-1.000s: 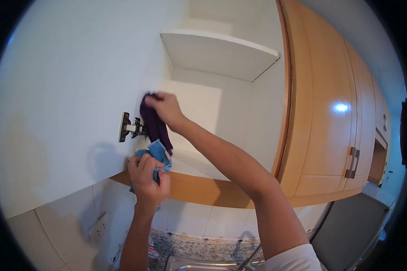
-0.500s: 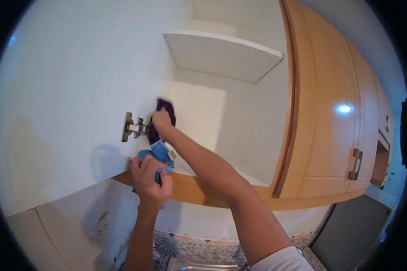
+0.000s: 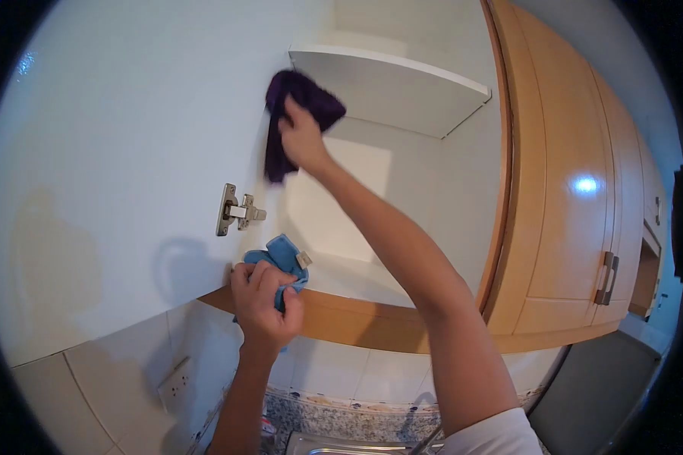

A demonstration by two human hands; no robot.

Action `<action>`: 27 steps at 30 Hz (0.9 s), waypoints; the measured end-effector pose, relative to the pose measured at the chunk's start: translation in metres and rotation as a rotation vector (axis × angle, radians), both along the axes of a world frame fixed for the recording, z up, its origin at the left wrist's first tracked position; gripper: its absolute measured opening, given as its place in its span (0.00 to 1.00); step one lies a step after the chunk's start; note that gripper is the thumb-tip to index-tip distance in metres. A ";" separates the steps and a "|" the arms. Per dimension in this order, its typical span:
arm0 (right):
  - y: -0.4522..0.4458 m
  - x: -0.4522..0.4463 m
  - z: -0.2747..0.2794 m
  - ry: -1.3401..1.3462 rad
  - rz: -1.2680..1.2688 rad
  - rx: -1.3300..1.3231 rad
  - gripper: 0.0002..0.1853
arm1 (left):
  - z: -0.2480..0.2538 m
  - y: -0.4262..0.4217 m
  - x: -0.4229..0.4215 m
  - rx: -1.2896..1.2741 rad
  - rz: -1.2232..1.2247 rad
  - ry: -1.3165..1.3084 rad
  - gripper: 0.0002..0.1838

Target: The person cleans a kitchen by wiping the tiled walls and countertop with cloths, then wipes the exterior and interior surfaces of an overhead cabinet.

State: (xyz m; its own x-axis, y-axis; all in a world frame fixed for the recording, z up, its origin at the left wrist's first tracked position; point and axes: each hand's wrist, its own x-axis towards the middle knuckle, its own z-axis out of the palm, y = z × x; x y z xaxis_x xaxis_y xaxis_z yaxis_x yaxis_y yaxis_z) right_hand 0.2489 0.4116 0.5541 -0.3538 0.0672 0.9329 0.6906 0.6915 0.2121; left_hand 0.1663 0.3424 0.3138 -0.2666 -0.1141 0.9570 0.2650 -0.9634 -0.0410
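My right hand is closed on a dark purple cloth, raised just below the cabinet's shelf, by its left side. Part of the cloth hangs down below my fingers. Lower down, my left hand grips a bunched blue cloth with a small pale tag, at the front lower edge of the wall cabinet. A metal hinge sits between the two hands, on the open white cabinet door.
Closed wooden cabinet doors with dark handles stand to the right. Below are wall tiles, a socket, a granite counter and a metal sink. A dark grey panel is at lower right.
My right hand has moved up with the purple cloth, from beside the hinge to just under the shelf. My left hand keeps its hold at the cabinet's lower edge; the view has shifted slightly.
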 end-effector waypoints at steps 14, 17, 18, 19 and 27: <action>-0.018 0.062 -0.127 -0.670 -0.027 -0.868 0.11 | -0.001 -0.003 0.001 -0.033 -0.056 -0.002 0.08; -0.027 0.049 -0.118 -0.225 0.028 -1.197 0.14 | -0.001 0.000 0.000 -0.006 -0.053 0.002 0.08; -0.019 0.052 -0.115 -0.217 0.027 -1.197 0.14 | -0.002 0.000 0.001 -0.009 -0.070 -0.001 0.08; -0.011 0.055 -0.113 -0.053 -0.057 -1.084 0.14 | -0.002 0.000 0.001 -0.012 -0.085 -0.004 0.08; 0.012 0.007 -0.113 0.523 0.280 -0.557 0.22 | -0.001 -0.002 0.004 -0.011 -0.052 -0.040 0.08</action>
State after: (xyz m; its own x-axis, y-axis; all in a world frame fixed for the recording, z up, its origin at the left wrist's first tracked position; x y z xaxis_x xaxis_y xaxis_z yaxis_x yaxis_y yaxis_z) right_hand 0.2556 0.4234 0.4408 0.0454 0.5440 0.8378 0.3905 0.7623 -0.5162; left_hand 0.1699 0.3408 0.3126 -0.3100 -0.0882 0.9466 0.2155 -0.9763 -0.0203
